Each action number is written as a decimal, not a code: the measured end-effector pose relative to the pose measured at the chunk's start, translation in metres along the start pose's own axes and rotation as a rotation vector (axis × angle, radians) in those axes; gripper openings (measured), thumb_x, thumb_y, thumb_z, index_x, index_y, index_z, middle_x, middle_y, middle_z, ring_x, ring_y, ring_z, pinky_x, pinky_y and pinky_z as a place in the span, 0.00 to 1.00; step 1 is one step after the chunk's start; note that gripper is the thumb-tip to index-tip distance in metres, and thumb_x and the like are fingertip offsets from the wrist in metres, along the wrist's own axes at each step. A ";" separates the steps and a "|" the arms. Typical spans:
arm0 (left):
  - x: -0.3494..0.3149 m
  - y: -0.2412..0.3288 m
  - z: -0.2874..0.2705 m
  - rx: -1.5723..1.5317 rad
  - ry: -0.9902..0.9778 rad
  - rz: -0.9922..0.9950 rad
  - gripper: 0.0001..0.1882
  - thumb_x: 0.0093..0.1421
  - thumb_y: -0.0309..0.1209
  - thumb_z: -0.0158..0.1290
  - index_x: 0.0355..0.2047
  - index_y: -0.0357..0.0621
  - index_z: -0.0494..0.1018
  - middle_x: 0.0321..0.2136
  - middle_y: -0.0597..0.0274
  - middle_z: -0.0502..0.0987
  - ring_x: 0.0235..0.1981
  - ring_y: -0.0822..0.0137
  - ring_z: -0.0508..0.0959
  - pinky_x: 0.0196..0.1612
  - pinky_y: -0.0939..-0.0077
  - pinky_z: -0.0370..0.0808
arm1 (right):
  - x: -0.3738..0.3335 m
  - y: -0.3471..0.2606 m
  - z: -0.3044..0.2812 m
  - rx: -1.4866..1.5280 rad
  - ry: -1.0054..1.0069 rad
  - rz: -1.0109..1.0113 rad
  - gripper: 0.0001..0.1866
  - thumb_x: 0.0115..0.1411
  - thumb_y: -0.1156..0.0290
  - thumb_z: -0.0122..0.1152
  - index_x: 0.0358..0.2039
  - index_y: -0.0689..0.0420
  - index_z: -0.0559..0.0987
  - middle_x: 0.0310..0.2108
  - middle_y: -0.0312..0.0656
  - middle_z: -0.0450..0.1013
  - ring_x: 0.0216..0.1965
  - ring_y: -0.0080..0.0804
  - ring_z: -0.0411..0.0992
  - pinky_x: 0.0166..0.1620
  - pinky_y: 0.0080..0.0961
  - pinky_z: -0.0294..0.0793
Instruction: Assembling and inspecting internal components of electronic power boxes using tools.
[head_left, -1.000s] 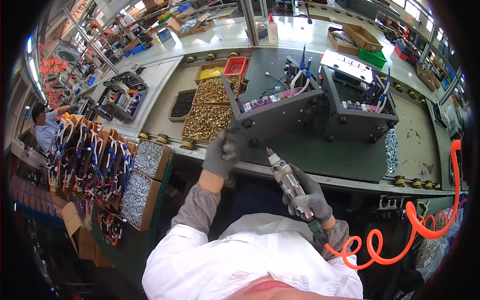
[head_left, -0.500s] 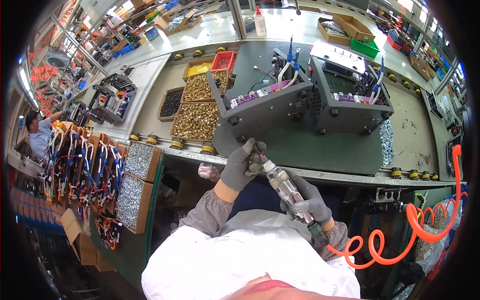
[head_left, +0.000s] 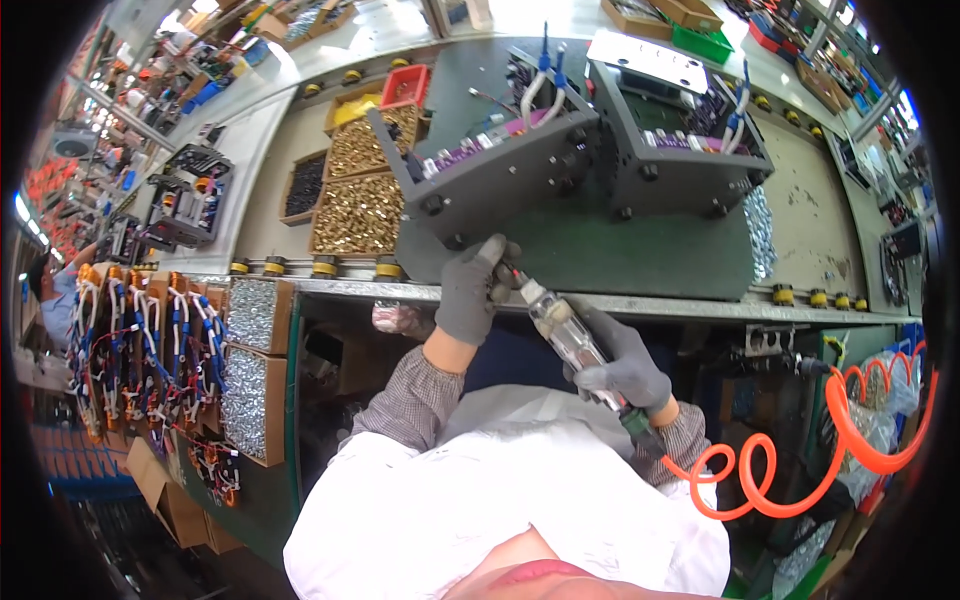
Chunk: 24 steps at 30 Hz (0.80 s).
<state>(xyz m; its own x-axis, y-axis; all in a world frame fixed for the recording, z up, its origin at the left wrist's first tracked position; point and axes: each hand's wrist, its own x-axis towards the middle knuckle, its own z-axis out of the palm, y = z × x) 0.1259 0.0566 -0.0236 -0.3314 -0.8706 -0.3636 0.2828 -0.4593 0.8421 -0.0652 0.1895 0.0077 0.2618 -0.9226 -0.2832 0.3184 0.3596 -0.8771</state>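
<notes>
Right hand (head_left: 628, 362) gripping driver (head_left: 565, 330) beside bench edge

In the head view, with 12 o'clock pointing straight ahead of the person, the gloved right hand is wrapping round the driver, which is slanting just in front of the bench edge, its tip aiming at 11 o'clock. An orange hose (head_left: 847, 425) is coiling off toward 4 o'clock. At the driver's 10 o'clock, the gloved left hand (head_left: 472, 290) is curling its fingers at the tip; whether it is pinching anything, I cannot tell.

On the green mat (head_left: 575, 265), one grey chassis (head_left: 510, 180) is sitting at 11 o'clock, another (head_left: 690, 180) at 1 o'clock. The latter's white panel (head_left: 645, 60) is showing dark marks, too small to tell whether print or holes. Brass parts (head_left: 358, 215) are filling boxes at 10 o'clock; silver parts (head_left: 250, 385) are lying at 9.
</notes>
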 end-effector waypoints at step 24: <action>0.007 0.002 -0.043 -0.915 -0.163 -0.240 0.13 0.66 0.28 0.47 0.48 0.35 0.68 0.29 0.63 0.73 0.16 0.79 0.59 0.13 0.90 0.55 | 0.058 0.013 -0.010 -0.050 0.224 -0.160 0.50 0.41 0.74 0.65 0.67 0.63 0.55 0.46 0.47 0.70 0.23 0.22 0.70 0.25 0.19 0.73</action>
<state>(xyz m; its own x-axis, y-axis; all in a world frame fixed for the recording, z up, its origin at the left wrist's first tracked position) 0.1628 0.0419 -0.0418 -0.5738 -0.7316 -0.3681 0.7614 -0.6421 0.0895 -0.0551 0.1391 -0.0237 0.0019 -0.9770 -0.2133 0.2924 0.2045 -0.9342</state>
